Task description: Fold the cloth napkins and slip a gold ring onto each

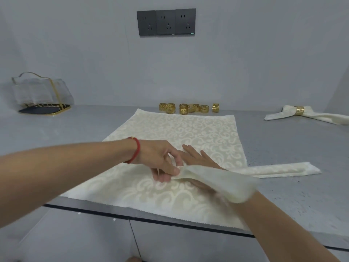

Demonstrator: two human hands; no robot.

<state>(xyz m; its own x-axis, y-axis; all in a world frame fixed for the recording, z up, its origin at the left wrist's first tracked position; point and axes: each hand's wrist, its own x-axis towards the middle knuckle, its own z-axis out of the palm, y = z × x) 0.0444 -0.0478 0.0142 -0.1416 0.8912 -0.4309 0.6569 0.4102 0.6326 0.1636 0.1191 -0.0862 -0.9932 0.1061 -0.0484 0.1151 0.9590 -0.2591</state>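
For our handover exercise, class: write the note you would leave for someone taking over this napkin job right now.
Left hand: pinches the end of a folded napkin strip and lifts it.
Right hand: flat, fingers straight, on the spread napkin, with the strip draped over its wrist.
Loose gold rings: in a row at the back of the counter, beyond the spread napkin.
Done: one ringed napkin lies far right.
Left: ring the strip, then fold and ring the spread napkin.
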